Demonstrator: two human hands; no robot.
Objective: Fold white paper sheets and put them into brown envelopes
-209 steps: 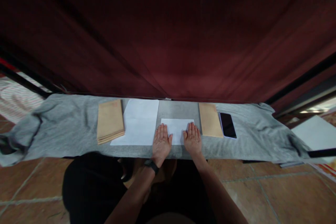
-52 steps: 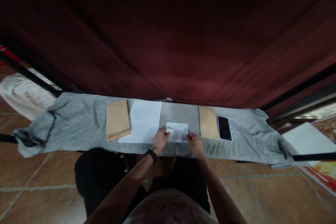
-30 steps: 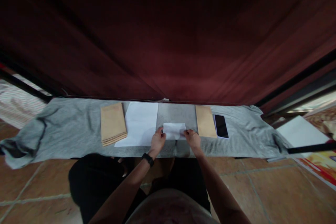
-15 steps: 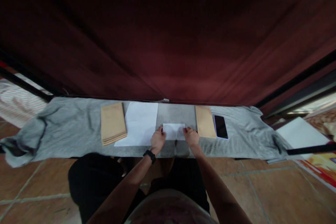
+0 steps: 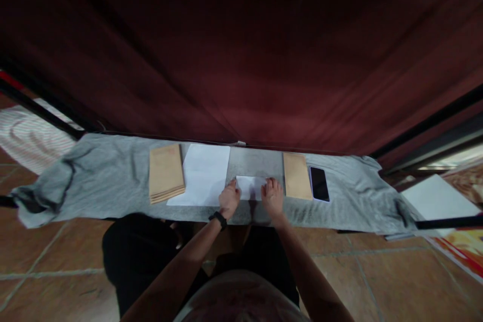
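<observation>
A folded sheet of white paper lies crosswise on a grey cloth in front of me. My left hand, with a dark watch on its wrist, is closed at the paper's left end, index finger and thumb on the edge. Over the right end rests my right hand, its fingers slightly apart and pressing on the paper. Left of my left hand are larger white sheets, laid flat. A single tan envelope lies to the right of my right hand.
Farther left sits a stack of tan envelopes. A smartphone lies beside the single envelope on the right. Behind the cloth-covered surface hangs a dark red curtain. Dark metal bars flank both sides, above a tiled floor.
My right hand has shifted from gripping the paper's right edge to laying its fingers on top. My left hand stays at the left end. The whole view has tilted slightly.
</observation>
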